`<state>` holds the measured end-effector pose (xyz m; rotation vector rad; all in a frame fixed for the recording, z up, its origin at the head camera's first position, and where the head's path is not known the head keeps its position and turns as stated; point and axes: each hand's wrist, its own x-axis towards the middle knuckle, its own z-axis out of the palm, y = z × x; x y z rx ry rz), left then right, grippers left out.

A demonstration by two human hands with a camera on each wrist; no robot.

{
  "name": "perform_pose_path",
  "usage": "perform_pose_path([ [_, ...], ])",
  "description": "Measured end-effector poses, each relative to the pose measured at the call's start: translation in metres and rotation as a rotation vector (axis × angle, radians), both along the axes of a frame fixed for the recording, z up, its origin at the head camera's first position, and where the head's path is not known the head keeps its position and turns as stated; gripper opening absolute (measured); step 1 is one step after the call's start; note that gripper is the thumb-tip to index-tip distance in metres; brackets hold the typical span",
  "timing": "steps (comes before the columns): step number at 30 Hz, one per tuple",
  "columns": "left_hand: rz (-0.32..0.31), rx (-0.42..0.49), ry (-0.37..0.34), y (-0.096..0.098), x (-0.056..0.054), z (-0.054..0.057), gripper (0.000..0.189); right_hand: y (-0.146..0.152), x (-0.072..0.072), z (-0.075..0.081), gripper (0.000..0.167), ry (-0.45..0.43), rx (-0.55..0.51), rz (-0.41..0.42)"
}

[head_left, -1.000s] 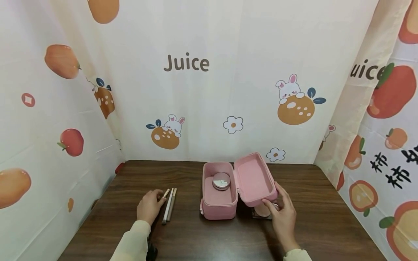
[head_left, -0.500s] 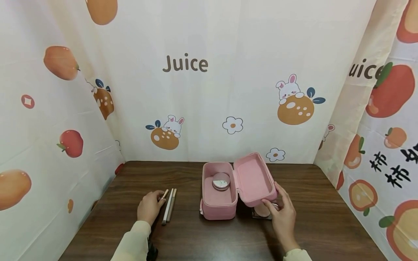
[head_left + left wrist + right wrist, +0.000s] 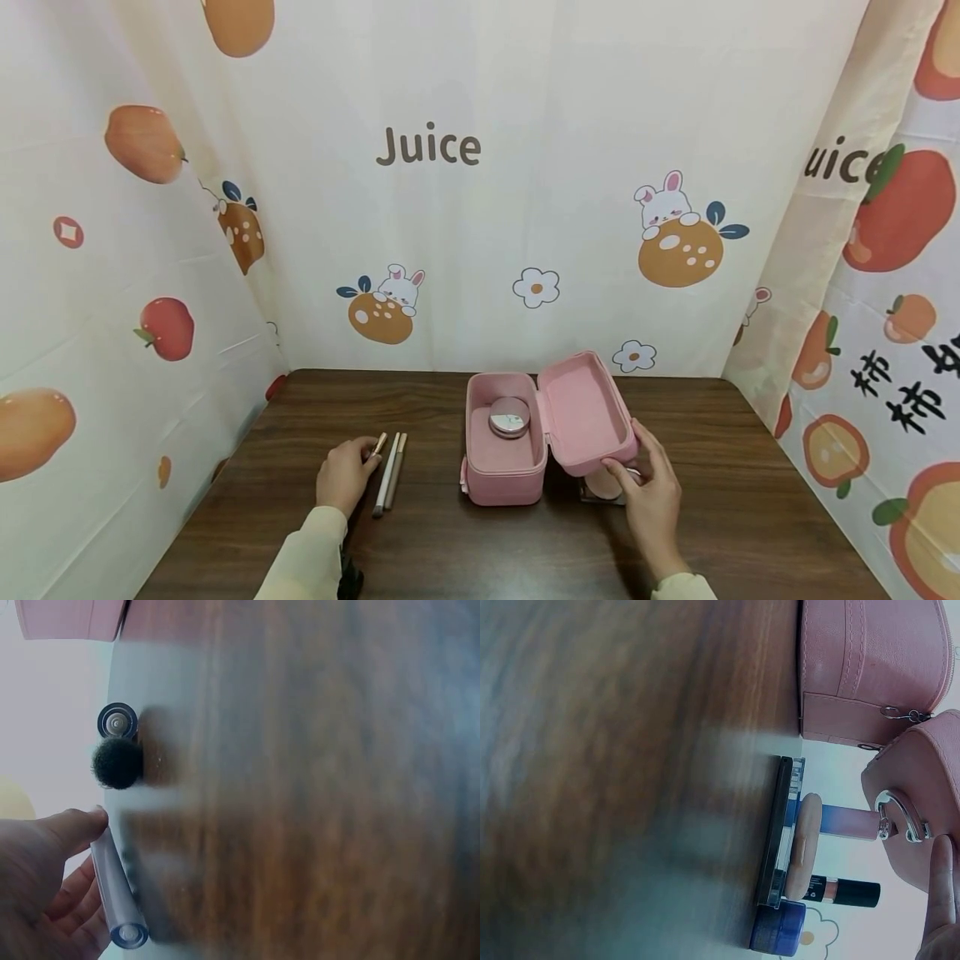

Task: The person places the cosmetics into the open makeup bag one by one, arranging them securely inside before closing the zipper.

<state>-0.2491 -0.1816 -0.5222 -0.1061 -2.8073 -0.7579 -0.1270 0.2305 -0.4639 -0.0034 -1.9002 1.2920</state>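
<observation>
My left hand (image 3: 345,477) pinches a slim clear tube (image 3: 118,896) between thumb and fingers, close over the table; its gold end (image 3: 380,442) pokes out past the fingertips in the head view. Just right of it lies a white-handled makeup brush (image 3: 386,477) with dark bristles (image 3: 118,763). Alongside that brush is a slim tan stick (image 3: 395,473) with a ringed end. A pink cosmetic case (image 3: 504,487) stands unzipped, a round compact (image 3: 508,417) on its floor. With thumb and fingers, my right hand (image 3: 651,496) grips the outer corner of the tilted lid (image 3: 585,408).
Below the lid sit a flat black-based box (image 3: 775,832), a beige puff (image 3: 804,846), a blue jar (image 3: 778,930), a black-capped tube (image 3: 855,892) and a blue-pink tube (image 3: 847,822). Behind the brown table (image 3: 450,550) hangs a printed curtain (image 3: 480,233).
</observation>
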Motion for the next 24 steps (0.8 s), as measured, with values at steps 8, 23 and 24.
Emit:
perform_pose_path([
  [8, 0.010, 0.027, -0.012, 0.005, -0.003, 0.007, 0.027, -0.001, 0.000, 0.001, 0.067, 0.040, 0.022, -0.021],
  [23, -0.007, 0.091, 0.025, 0.026, -0.007, 0.029, 0.026, 0.000, 0.000, 0.001, 0.067, 0.013, 0.001, -0.014],
  [24, -0.011, 0.089, 0.031, 0.029, -0.008, 0.031, 0.026, 0.000, 0.000, 0.001, 0.067, 0.015, -0.001, -0.015],
])
